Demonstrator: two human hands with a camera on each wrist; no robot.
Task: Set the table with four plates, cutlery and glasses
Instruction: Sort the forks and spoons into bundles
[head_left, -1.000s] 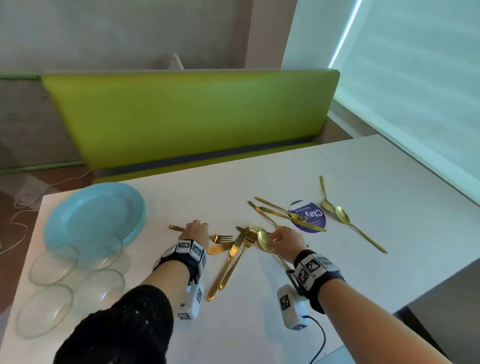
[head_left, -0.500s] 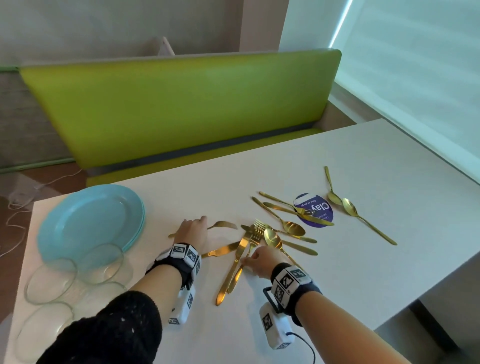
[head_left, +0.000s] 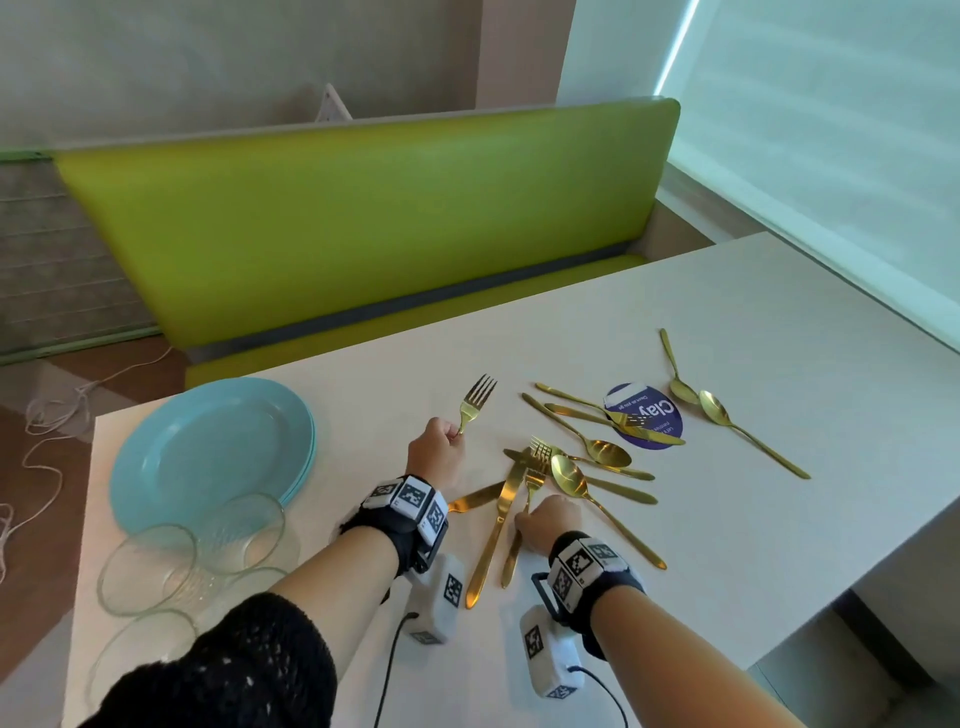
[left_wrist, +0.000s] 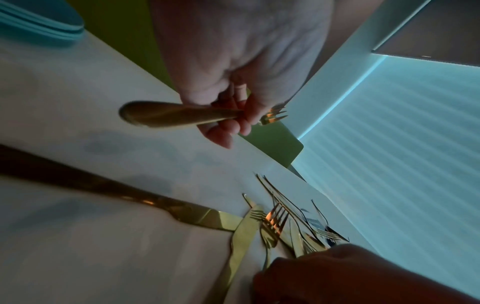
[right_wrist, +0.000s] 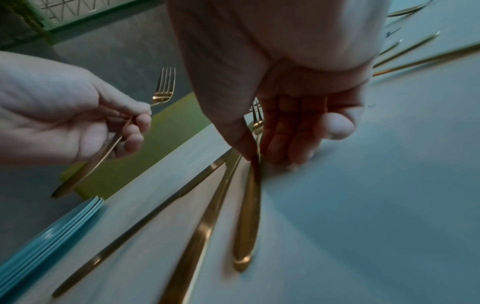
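Clear glass: four empty glasses (head_left: 156, 561) stand bunched at the near left corner of the white bench (head_left: 727, 338); their rims overlap and the nearest one is hard to trace against the bench. Just behind them sits a stack of light-blue plates (head_left: 208, 452); only the top plate shows in full, and the edges below it are too thin to count in the head view.

Right hand (head_left: 548, 522): its fingers (right_wrist: 275, 142) are narrowed, thumb against fingertips, pinching the handle of a gold fork lying on the bench (head_left: 524, 514). That fork's long axis runs near to far, tines away from the person, inside a crossed heap of gold knives, forks and spoons (head_left: 587, 462). Pieces overlap there, so a full count cannot be made. A gold knife (head_left: 493, 530) lies beside the fork, parallel, blade end far.

Left hand (head_left: 434, 457): fingers (left_wrist: 233, 121) curled round the handle of a raised gold fork (head_left: 475, 402). Its tines point up and away toward the green seat back (head_left: 363, 223); the handle end projects below the palm in the left wrist view.

Farther right, a round purple coaster (head_left: 649, 415) lies partly under cutlery, its print only partly legible. Two gold spoons (head_left: 711, 410) lie apart beyond it, bowls near each other, handles diverging.
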